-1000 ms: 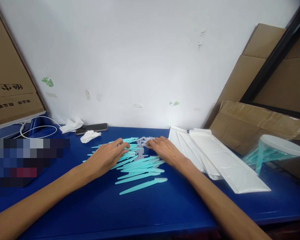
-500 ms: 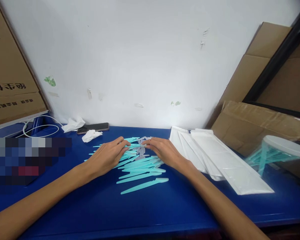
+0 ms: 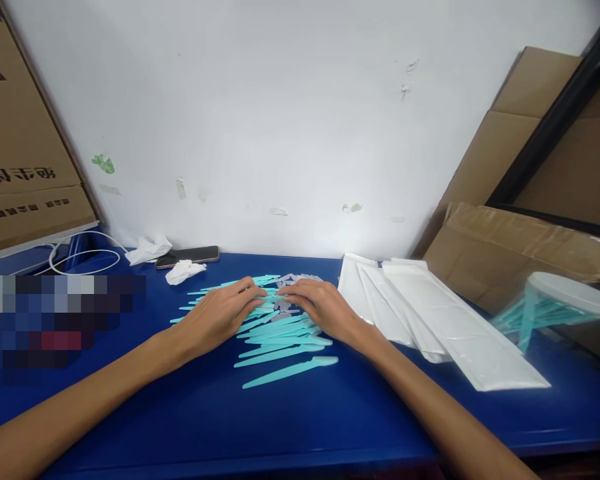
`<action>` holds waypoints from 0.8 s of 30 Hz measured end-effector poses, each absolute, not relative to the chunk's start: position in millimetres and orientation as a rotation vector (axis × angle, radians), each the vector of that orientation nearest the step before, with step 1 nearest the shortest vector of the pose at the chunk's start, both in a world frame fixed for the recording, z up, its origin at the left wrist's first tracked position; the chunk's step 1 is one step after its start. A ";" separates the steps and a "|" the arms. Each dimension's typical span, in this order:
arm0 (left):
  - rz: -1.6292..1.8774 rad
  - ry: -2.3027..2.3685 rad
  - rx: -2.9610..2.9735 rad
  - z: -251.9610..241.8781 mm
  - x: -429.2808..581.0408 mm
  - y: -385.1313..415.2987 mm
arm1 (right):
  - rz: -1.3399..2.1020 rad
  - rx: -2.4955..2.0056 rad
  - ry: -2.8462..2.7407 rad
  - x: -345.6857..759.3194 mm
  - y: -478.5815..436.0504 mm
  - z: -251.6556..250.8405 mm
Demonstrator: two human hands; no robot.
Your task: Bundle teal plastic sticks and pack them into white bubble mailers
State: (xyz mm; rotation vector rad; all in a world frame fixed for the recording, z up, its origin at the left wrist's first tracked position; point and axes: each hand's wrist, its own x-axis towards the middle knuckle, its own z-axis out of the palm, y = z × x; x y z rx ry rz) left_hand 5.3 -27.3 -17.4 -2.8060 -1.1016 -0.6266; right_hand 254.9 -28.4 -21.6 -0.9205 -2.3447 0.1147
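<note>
Turquoise eyebrow razors (image 3: 290, 368) lie in a loose heap on the blue table (image 3: 220, 427), most with their handles toward the left. Over the heap, my left hand (image 3: 225, 307) pinches a turquoise razor by fingertips that cover much of it. From the other side, my right hand (image 3: 325, 303) has its thumb and fingers closed at the same razor's other end. Exactly what the right fingertips grip there is too small to make out. Small translucent grey pieces, like blade caps (image 3: 300, 280), form a pile behind and under my right hand.
White padded envelopes (image 3: 460, 327) lie overlapped to the right. Past them stands a clear tub with a white lid (image 3: 575, 293), holding turquoise razors. A phone (image 3: 195, 255), crumpled tissues (image 3: 185, 271) and a white cable (image 3: 85, 253) lie at the back left. Cardboard boxes (image 3: 25, 133) flank the table.
My right hand has shifted slightly left, so its fingertips are closer to my left hand's. The heap of razors looks the same.
</note>
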 end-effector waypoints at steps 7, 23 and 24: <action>-0.745 -0.964 -2.764 -27.1 6.1 -25.9 | 0.075 -0.903 -2.351 252.0 -31.0 -23.3; -0.143 -1.155 -2.834 -1.5 1.1 -35.9 | 0.471 -1.136 -2.466 306.3 -11.3 -2.1; -0.129 -1.158 -2.829 -1.7 1.0 -36.4 | 0.405 -1.190 -2.459 306.9 -11.1 -1.9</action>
